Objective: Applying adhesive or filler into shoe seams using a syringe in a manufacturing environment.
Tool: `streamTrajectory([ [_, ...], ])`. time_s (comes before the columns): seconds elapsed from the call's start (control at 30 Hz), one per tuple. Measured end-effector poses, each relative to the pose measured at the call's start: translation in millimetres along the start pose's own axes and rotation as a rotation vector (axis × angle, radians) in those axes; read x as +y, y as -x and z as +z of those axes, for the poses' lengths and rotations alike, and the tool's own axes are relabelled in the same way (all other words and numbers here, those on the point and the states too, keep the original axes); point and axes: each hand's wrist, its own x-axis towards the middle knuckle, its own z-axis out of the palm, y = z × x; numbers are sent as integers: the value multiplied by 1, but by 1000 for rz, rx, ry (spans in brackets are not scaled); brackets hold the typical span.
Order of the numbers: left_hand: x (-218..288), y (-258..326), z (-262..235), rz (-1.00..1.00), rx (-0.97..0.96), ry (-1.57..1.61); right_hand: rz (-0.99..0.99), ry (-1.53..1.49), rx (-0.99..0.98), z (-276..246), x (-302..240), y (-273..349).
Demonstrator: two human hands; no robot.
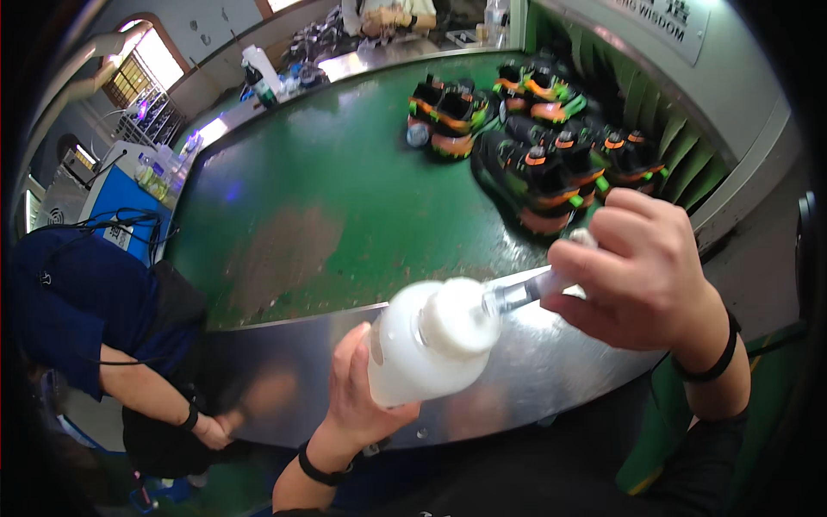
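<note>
My left hand (357,403) wraps round a white plastic bottle (401,345), tilted with its wide white cap toward the right. In my right hand (650,276), the fingers pinch a slim grey-and-clear tool (519,295), whose exact kind I cannot make out. The tool's tip meets the top of the cap; whether it goes inside is hard to tell. Both hands are above the steel edge (534,379) of the worktable. Beyond them, several black shoes (534,168) with orange and green trim stand on the green belt (362,181).
A person in dark blue (60,293) sits at the left, forearms near the steel edge. Another person's hands (383,19) work at the far end. A dark bottle (258,84) and clear bottles (153,177) stand along the far and left sides. A grey machine housing with flaps (680,146) borders the right.
</note>
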Motion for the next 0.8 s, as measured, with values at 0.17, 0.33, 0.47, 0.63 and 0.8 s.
streamTrajectory([
  [0.17,-7,5,9,109,71,84,-118,168,-83,-14,-1,1],
  [0.33,-4,-16,-1,155,-183,126,29,81,-292,-18,3,32],
  [0.47,-8,-25,-8,206,-330,88,217,-74,-492,0,-3,78],
  [0.63,-7,-26,-10,428,-585,-109,384,-571,-663,30,-23,135],
  [0.8,-3,-24,-7,522,-653,-165,469,-826,-743,45,-39,173],
])
